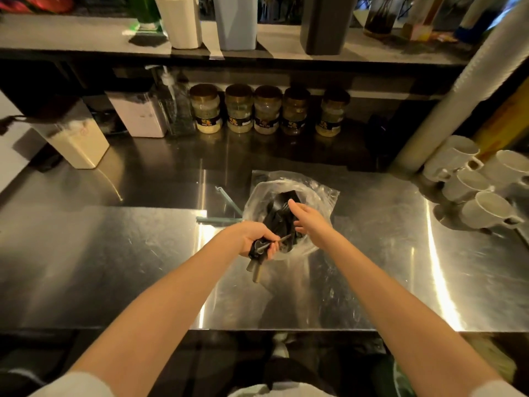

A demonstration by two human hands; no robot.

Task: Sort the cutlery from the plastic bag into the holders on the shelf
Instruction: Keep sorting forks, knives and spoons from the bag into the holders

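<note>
- The step in hand looked like gathering: pulling pieces out of the plastic bag (322, 196) and collecting them before carrying them up to the shelf (71, 35).
- The bag lay on the steel table (114, 253) just right of the frame's centre, its mouth spread open, with a heap of black cutlery (279, 214) inside.
- The left hand (250, 239) sat at the bag's lower left edge, its fingers (273, 247) curled tight round a gathered bundle (257, 255) of black pieces; handle ends stuck out below the fist toward the bottom of the frame.
- The right hand (312, 222) reached over the heap with fingers straight and loosely spread, the tips touching or just above the top pieces. It gripped nothing that could be seen.
- To do this well, the right hand would probably best pinch one piece by its handle and lift it clear of the tangle, so the thin plastic did not drag along.
- Keeping one kind in the left fist would likely save re-sorting later; whether the bundle was all one kind could not be told.
- Three upright holders stood on the shelf at the top of the frame: a white holder (181, 24), a pale blue holder (234, 24) and a dark holder (325, 27), all well apart from the bag.
- Their contents were cut off by the frame's upper edge.
</note>
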